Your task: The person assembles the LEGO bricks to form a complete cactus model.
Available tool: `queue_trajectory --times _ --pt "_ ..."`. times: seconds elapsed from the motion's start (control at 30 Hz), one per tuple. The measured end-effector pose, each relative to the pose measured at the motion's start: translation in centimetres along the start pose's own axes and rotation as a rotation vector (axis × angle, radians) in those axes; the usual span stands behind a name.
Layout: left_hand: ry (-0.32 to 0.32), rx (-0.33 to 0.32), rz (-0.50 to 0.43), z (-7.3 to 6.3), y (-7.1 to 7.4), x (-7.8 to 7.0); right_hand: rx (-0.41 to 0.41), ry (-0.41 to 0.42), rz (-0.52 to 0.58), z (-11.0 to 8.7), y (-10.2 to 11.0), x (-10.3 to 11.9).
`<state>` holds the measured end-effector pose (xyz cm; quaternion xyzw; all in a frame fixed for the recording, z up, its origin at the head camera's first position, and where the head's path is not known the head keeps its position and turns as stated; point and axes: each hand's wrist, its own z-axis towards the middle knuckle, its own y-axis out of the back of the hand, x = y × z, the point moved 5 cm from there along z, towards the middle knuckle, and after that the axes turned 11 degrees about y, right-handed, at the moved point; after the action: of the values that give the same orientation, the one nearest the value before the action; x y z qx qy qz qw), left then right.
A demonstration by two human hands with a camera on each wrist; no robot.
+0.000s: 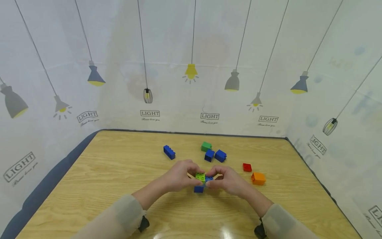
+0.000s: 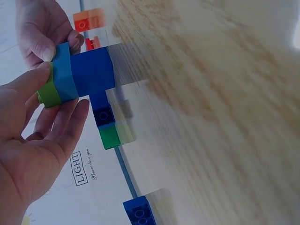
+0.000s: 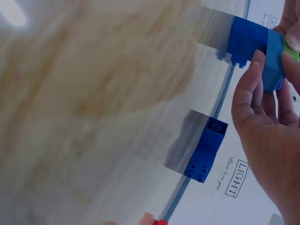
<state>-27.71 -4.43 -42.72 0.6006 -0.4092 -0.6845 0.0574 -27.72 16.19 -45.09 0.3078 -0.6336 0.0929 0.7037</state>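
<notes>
Near the middle of the table, in the head view, is a small stack of toy building bricks between both hands. A lime green brick point(image 1: 200, 177) sits on the left part of a lighter blue brick point(image 1: 209, 178), whose studs show on the right. Below them is a dark blue brick point(image 2: 93, 72), close over the tabletop. My left hand point(image 1: 182, 176) pinches the lime green brick between thumb and fingers. From the other side, my right hand point(image 1: 229, 181) grips the lighter blue brick's right end, its thumb on the near face.
Behind the hands lie a long blue brick point(image 1: 169, 152), a green brick point(image 1: 206, 146) and two blue bricks point(image 1: 209, 155) point(image 1: 220, 155). A flat red brick point(image 1: 247, 167) and an orange brick point(image 1: 258, 178) lie right of the right hand. Printed cloth hangs around the wooden table point(image 1: 119, 166).
</notes>
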Motion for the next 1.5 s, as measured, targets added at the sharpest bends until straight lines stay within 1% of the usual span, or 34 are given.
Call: queue_trajectory --times 0.23,0.47,0.7,0.9,0.97,1.07,1.13,1.23,1.37,1.43,1.5 --pt "0.013 -0.004 0.010 0.2 0.1 0.0 0.012 0.010 -0.007 0.1 0.2 0.0" --pt "0.004 0.003 0.001 0.1 0.1 -0.1 0.014 0.009 -0.001 0.0 0.1 0.0" --pt "0.020 0.028 -0.018 0.2 -0.3 0.6 0.021 0.012 0.008 -0.2 0.0 -0.1" --pt "-0.028 0.031 -0.028 0.0 -0.1 1.2 0.011 0.013 -0.002 -0.1 0.0 0.1" --pt "-0.030 0.035 -0.037 -0.2 0.3 1.6 0.010 0.009 -0.005 -0.1 0.0 0.1" --pt "-0.010 0.035 -0.056 -0.6 1.3 2.4 0.005 0.004 -0.010 -0.1 0.0 0.3" --pt "0.005 0.014 -0.052 -0.8 2.4 3.1 0.001 0.001 -0.016 -0.1 0.0 0.3" --pt "0.020 -0.057 -0.015 -1.0 4.5 4.3 -0.002 0.001 -0.023 -0.1 0.1 0.2" --pt "0.076 -0.178 0.044 -0.9 7.3 6.2 -0.002 0.001 -0.027 -0.1 0.1 0.2" --pt "0.112 -0.215 0.051 -0.7 8.4 7.1 0.000 0.001 -0.026 -0.1 0.1 0.2" --pt "0.143 -0.238 0.056 -0.4 9.4 7.9 0.000 0.003 -0.023 -0.2 0.1 0.2"
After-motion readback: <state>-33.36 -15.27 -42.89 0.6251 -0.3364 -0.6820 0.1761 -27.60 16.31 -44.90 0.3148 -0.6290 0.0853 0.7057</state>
